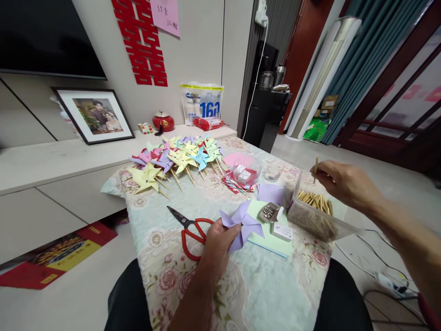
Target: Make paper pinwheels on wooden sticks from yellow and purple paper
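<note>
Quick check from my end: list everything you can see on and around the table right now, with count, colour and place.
purple pinwheel: one, lilac, table's near middle, in the left hand.
wooden stick: one, tan, pinched in the right hand.
stick box: one, clear, full of tan sticks, table's right edge.
pin box: one, small, open, on green paper.
scissors: one, red handles, left of the pinwheel.
finished pinwheels: a pile, mixed colours, table's far end.
framed photo: one, black frame, on the shelf at left.
left hand: fingers closed on the pinwheel.
right hand: raised above the stick box.
</note>
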The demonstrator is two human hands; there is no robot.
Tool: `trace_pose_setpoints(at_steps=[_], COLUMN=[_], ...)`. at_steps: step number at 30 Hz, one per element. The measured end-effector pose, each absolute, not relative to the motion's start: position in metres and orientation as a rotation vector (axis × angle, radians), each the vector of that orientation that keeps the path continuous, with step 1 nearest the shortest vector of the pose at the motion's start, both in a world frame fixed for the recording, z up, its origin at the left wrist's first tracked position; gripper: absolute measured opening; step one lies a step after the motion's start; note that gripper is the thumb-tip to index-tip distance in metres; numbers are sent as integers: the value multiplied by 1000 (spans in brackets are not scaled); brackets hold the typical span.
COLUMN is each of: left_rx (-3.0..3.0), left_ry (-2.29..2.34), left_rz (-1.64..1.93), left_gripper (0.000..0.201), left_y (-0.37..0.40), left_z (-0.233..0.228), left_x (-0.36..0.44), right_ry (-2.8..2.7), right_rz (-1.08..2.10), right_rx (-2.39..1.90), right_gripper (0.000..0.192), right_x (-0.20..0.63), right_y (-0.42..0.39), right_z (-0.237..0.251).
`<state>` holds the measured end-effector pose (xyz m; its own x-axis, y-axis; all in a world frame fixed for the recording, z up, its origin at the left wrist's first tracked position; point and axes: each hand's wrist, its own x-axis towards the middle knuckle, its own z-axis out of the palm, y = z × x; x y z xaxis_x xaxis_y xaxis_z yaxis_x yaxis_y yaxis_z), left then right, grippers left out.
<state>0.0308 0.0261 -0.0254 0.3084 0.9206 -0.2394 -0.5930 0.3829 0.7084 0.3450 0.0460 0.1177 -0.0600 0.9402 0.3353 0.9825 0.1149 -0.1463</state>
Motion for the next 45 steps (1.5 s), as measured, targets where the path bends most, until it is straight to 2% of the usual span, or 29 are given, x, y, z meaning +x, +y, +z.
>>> trace_pose_setpoints(at_steps=[2, 5, 6, 8, 12, 15, 20, 25, 32, 39, 45], left_rx=[549, 542, 543, 553, 607, 647, 592, 533, 675, 854, 858], left_ry=[661, 606, 593, 578, 549, 521, 568, 709, 816, 818, 736], left_rz=[1081, 1069, 1053, 1023, 974, 963, 1053, 1188, 1223, 1173, 1269], left_gripper=[38, 37, 37, 38, 38, 36, 33, 40, 31, 30, 37], left_y=[25, 23, 23, 21, 19, 20, 23, 27, 26, 28, 25], left_z=[-23, -16, -15, -13, -19, -23, -21, -22, -27, -35, -25], left_x=[30, 28, 27, 26, 23, 23, 25, 29, 35, 34, 30], right_ry=[-1856, -1637, -1589, -1535, -1484, -1475, -1315, -1191, -1378, -1450, -1222], right_rz=[74, 854, 1012, 1170, 1221, 1238, 1353, 1499, 1416, 1460, 1495], right_rx=[-1683, -1469, -1418, -1378, -1384, -1330, -1282, -1184, -1194, -1141, -888], right_gripper=[21, 28, 29, 18, 8, 9, 32, 60, 38, 29, 25], right_x=[309, 256, 242, 219, 193, 186, 192, 199, 191, 192, 208], right_y=[34, 25, 25, 27, 36, 40, 38, 26, 25, 29, 27], right_z=[119, 97, 86, 61, 23, 10, 5, 13, 14, 14, 7])
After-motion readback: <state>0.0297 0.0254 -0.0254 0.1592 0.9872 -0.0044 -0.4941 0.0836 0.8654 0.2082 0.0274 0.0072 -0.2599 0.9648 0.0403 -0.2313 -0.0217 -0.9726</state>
